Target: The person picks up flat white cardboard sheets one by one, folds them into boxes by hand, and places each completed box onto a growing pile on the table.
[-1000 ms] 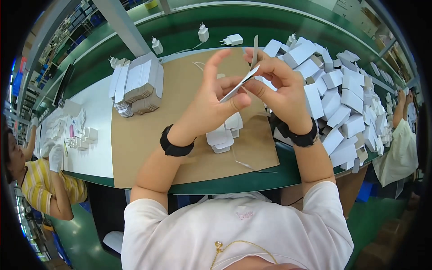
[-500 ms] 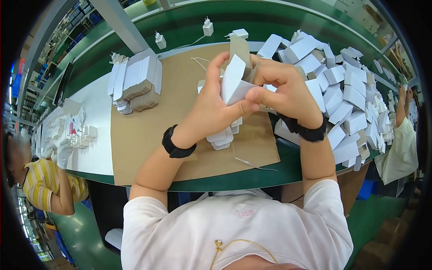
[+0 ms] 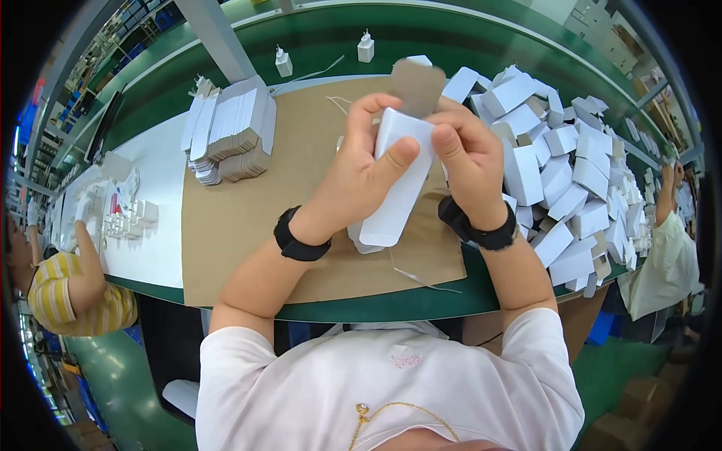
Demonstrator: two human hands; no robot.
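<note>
Between my two hands is a small white carton [image 3: 402,180], tilted, its far end flap raised and showing a grey-brown inside. My left hand [image 3: 368,158] grips its left side, thumb lying on the front face. My right hand [image 3: 468,154] is closed at the upper right edge, thumb near the top corner and fingers behind, partly hidden. Under the carton, some flat white cartons [image 3: 364,239] lie on the brown cardboard sheet [image 3: 301,270], mostly covered by my hands.
A stack of flat cartons [image 3: 229,128] stands at the left. Many folded white cartons [image 3: 553,169] are heaped at the right. Two white plug adapters [image 3: 366,49] stand at the back. Co-workers sit at the left, in a striped shirt [image 3: 64,293], and at the right, in a pale sleeve [image 3: 665,248].
The carton has turned so its long face shows instead of its end. My right hand has shifted slightly lower and left. The co-worker at the left has leaned away.
</note>
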